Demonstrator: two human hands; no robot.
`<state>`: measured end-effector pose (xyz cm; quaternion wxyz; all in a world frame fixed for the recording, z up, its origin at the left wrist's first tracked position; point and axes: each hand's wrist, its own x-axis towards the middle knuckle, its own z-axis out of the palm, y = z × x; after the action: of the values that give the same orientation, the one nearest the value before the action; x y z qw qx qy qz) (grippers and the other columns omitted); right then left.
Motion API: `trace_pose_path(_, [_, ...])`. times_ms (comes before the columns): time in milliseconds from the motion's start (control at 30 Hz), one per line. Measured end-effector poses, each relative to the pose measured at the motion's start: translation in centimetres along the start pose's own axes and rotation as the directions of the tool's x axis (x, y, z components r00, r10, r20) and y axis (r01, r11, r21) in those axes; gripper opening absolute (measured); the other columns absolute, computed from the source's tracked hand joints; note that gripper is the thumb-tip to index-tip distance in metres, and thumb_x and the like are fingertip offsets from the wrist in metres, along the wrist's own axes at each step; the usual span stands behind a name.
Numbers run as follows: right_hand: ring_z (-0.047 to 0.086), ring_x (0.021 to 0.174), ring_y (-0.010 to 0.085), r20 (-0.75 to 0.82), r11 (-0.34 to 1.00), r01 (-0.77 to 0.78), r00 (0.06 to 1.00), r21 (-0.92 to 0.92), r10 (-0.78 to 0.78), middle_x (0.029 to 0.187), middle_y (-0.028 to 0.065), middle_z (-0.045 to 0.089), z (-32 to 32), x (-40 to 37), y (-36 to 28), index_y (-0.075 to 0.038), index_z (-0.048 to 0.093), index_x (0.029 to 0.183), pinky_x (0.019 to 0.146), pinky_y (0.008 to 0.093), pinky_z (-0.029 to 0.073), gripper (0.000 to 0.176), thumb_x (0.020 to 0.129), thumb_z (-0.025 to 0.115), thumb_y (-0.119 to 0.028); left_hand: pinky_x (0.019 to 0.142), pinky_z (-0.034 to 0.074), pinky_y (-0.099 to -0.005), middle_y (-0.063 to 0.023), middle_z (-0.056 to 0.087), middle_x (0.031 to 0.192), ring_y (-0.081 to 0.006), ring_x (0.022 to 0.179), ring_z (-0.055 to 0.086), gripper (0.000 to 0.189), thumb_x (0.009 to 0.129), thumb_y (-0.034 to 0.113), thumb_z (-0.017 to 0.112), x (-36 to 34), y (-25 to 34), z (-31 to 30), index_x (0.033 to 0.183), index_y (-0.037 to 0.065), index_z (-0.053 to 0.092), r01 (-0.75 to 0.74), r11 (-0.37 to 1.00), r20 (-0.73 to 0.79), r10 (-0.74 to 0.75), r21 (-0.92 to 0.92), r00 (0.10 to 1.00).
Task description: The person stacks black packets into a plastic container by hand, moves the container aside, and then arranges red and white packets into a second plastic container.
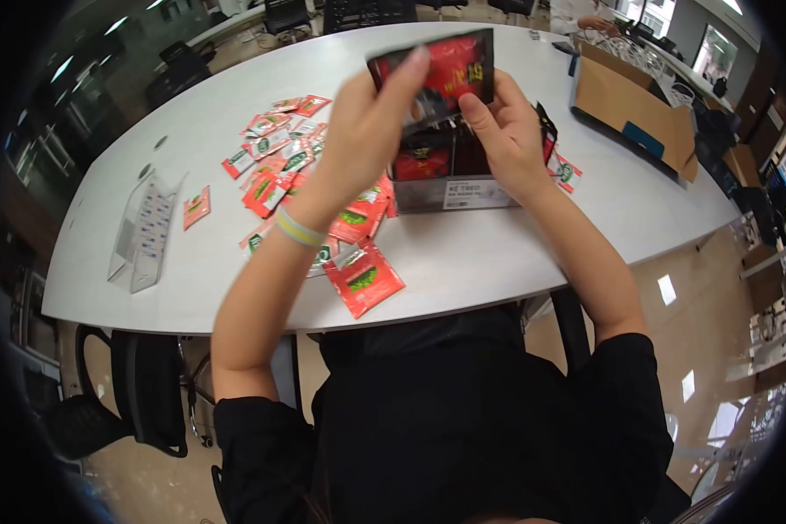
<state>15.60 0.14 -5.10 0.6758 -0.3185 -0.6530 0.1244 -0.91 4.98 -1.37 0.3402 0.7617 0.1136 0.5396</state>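
Note:
A black-and-red packet (456, 74) with yellow lettering is held up over the organizer. My left hand (371, 122), slightly blurred, grips its left side with the thumb across the front. My right hand (508, 135) pinches its lower right corner between thumb and fingers. Just beneath is a clear plastic organizer (419, 197) with a white label, holding several similar black-and-red packets (422, 163). Many orange-red sachets (271, 142) with green-and-white print lie in a loose pile beside and below my left forearm. One larger red sachet (364, 279) lies near the table's front edge.
A clear plastic holder (144, 231) stands on the white table (210, 279) at left, with a lone sachet (196, 208) beside it. An open cardboard box (633, 109) sits at back right. Black chairs (148, 393) are at lower left. Another person's hand (596, 24) shows at the far back.

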Motion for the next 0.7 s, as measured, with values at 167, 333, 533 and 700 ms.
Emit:
trace_pose_path(167, [0.057,0.079,0.0070,0.056,0.964,-0.131,0.991,0.230,0.121,0.091,0.0033,0.062,-0.3,0.1,-0.6,-0.001,0.056,0.103,0.069,0.0196,0.045,0.019,0.087,0.061,-0.010,0.066,0.049,-0.0231,-0.0072,0.064,0.080,-0.0083,0.070,0.056,0.033,0.091,0.018,0.056,-2.3,0.0,-0.4,0.112,-0.007,0.057,0.061,0.977,0.135,-0.034,-0.206,0.990])
trace_pose_path(333, [0.054,0.069,0.0042,-0.029,0.981,-0.148,0.988,0.129,0.153,0.079,0.0010,0.062,-1.1,0.7,-0.4,-0.001,0.057,0.101,0.064,0.0184,0.043,0.019,0.084,0.063,-0.009,0.075,0.050,-0.0254,-0.0074,0.065,0.091,-0.0117,0.084,0.061,0.026,0.085,0.007,0.062,-2.0,-1.4,-2.6,0.107,-0.004,0.059,0.116,0.989,0.285,-0.137,0.090,0.949])
trace_pose_path(533, [0.054,0.063,0.0048,-0.040,0.989,-0.009,0.999,-0.148,0.003,0.073,0.0008,0.062,-2.4,1.2,0.3,-0.004,0.058,0.104,0.058,0.0188,0.041,0.025,0.081,0.066,-0.008,0.073,0.052,-0.0263,-0.0088,0.067,0.094,-0.0144,0.084,0.065,0.038,0.083,0.017,0.065,-1.8,-1.9,-2.3,0.116,-0.001,0.057,-0.106,0.987,0.269,0.070,0.119,0.961])
trace_pose_path(700, [0.054,0.056,0.0130,0.294,0.789,0.204,0.955,-0.579,-0.031,0.061,0.0045,0.059,-2.6,0.9,0.0,-0.012,0.062,0.110,0.061,0.0276,0.042,0.034,0.076,0.068,-0.015,0.079,0.050,-0.0291,-0.0124,0.066,0.101,-0.0168,0.091,0.064,0.030,0.088,0.018,0.056,-1.3,-3.5,-3.3,0.113,0.003,0.060,-0.042,0.966,0.129,0.009,0.255,0.992])
